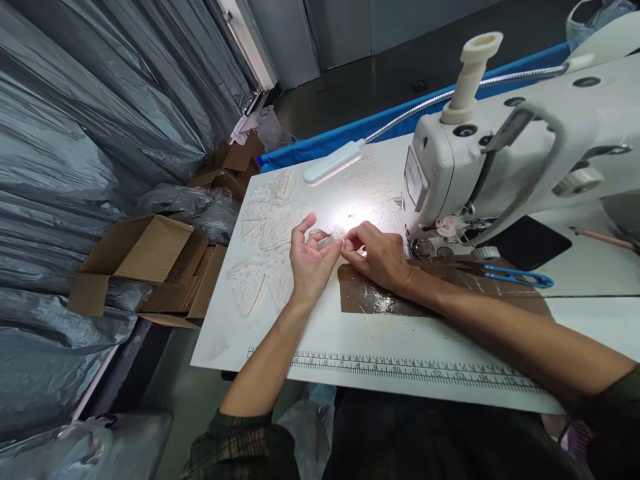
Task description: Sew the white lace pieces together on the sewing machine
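Note:
My left hand point(315, 260) and my right hand point(377, 253) meet left of the sewing machine's needle area, fingertips almost touching. Both pinch a small whitish strip point(326, 243); its material is too small to make out, and fingers partly cover it. White lace pieces point(273, 217) lie on the table point(220, 333) left of my left hand, with more lace behind my hands under bright lamp light. The sewing machine point(435, 173) stands just right of my right hand. Beneath my right wrist lies a brown taped sheet point(360, 297).
Blue-handled snips point(517, 275) and a black flat pad point(533, 243) lie right of the needle area. A lamp point(335, 162) on a bendable metal neck hangs over the table. A ruler scale point(400, 367) runs along the front edge. Cardboard boxes point(150, 250) stand on the left.

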`<state>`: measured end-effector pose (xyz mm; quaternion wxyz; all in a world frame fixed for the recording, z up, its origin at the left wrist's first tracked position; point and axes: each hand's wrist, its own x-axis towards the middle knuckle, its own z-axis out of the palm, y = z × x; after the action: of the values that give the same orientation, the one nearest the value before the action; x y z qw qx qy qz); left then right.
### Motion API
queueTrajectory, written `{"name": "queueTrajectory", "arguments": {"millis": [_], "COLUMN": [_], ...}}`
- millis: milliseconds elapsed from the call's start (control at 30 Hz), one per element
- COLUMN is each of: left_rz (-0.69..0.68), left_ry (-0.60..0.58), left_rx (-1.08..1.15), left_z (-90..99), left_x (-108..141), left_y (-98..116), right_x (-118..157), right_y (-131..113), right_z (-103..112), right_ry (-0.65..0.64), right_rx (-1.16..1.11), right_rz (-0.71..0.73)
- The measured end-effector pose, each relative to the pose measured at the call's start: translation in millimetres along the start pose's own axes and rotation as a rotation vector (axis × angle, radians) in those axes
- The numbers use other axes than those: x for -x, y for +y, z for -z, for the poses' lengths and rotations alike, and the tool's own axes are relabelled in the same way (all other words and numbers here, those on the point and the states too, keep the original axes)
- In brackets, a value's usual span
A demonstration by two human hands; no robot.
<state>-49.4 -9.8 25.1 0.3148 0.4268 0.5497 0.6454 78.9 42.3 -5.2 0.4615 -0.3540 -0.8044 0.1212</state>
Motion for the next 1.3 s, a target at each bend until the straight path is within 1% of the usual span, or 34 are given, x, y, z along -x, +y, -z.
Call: {"name": "queueTrajectory", "arguments": {"millis": [167, 233, 333, 433, 567, 800, 900, 967, 1033, 1167, 1233, 1300], "left_rz": [0.015, 0.020, 0.027, 0.026, 0.040, 0.056, 0.051, 0.040, 0.028, 0.012, -0.039, -0.125], "left_ry": [0.009, 0.019, 0.023, 0.018, 0.004, -0.018, -0.025, -0.020, -0.009, -0.005, -0.027, -0.107], "left_rx": [-0.044, -0.061, -0.057, -0.048, -0.047, -0.027, -0.024, -0.026, -0.028, -0.024, -0.048, -0.107], "left_z": [3.8, 4.8, 5.0, 4.5, 3.3, 0.1, -0.1, 0.1, 0.8, 5.4, 9.4, 13.1], "left_x": [-3.7, -4.5, -4.2, -3.0, -1.1, 1.4, 0.8, -0.3, -1.5, -3.5, -3.9, -3.6], "left_y": [0.0, 0.2, 1.0, 2.4, 4.9, 7.0, 5.4, 3.9, 2.5, 1.7, 2.4, 3.2], "right_x": [-2.8, -4.5, -5.5, -4.5, -2.9, -0.8, -0.7, -1.7, -3.8, -11.3, -15.8, -19.3], "right_y": [-2.5, -2.2, -2.0, -3.3, -3.8, -1.2, -1.8, -2.0, -1.6, -1.8, -4.0, -7.1], "right_z": [1.3, 2.5, 4.1, 4.7, 3.9, 1.4, 1.4, 1.8, 2.2, 3.2, 4.3, 5.9], "right_ry": [-0.040, -0.053, -0.057, -0.055, -0.050, -0.059, -0.069, -0.084, -0.124, -0.222, -0.240, -0.245], "right_rx": [-0.247, -0.327, -0.370, -0.337, -0.287, -0.200, -0.247, -0.344, -0.475, -0.817, -0.924, -0.973], "right_rz": [-0.216, -0.261, -0.230, -0.174, -0.136, -0.145, -0.189, -0.246, -0.335, -0.548, -0.666, -0.772]}}
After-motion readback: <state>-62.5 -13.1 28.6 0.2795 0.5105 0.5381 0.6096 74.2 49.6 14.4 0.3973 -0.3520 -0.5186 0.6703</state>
